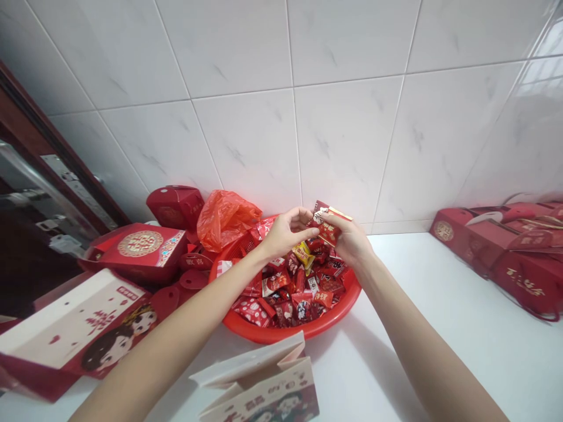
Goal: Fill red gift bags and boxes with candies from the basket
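Over the red plastic basket (264, 336), my right hand (354, 240) is closed on a dark red and gold candy packet (325, 225), thumb across its front. My left hand (290, 228) meets the packet's left edge, its fingers curled and its thumb close to the printed face. Part of the packet is hidden behind my fingers. Wrapped candies (303, 287), mostly red, fill the basket, with one yellow wrapper (303, 253) among them. In front of the basket stands a cream and red paper gift box (268, 392) with its top unfolded.
Red gift boxes (152, 246) and a cream-and-red printed box (83, 328) crowd the left side. An orange-red plastic bag (226, 217) rests behind the basket's left rim. More red boxes (505, 246) lie on the right of the white tabletop (396, 264). A tiled wall (343, 135) rises behind.
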Tool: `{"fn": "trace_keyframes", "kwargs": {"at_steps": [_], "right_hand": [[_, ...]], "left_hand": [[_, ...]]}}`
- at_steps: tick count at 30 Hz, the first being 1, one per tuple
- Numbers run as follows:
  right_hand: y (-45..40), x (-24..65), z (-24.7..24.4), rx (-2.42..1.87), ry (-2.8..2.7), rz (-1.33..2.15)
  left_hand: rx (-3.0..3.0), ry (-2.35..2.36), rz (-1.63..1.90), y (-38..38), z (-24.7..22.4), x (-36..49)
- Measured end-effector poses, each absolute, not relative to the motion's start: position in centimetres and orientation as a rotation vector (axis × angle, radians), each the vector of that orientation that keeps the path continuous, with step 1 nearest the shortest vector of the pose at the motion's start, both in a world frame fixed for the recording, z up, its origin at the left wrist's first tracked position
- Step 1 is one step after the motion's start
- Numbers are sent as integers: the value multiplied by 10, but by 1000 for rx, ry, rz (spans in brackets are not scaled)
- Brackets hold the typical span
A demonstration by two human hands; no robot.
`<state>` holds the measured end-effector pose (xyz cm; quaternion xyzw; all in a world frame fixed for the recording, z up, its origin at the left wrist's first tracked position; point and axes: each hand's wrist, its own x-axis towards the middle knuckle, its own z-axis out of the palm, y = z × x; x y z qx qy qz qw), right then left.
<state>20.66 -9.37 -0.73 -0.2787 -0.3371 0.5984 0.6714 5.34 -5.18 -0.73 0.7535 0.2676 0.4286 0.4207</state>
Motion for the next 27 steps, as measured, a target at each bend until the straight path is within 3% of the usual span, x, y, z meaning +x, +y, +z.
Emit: {"fn": "trace_keyframes", "kwargs": {"at_steps": [5,11,15,27], "right_hand": [[-93,205,-10,-648,-708,1299],[-91,206,-11,-654,-666,1200],[-94,203,-8,-677,-651,1168],[-97,202,-5,-729,-688,1165]], "left_hand": [[1983,736,989,-54,-7,53],[2568,835,258,-63,4,46],[2776,852,-41,-73,7,49],[3115,781,-499,-94,0,69]]}}
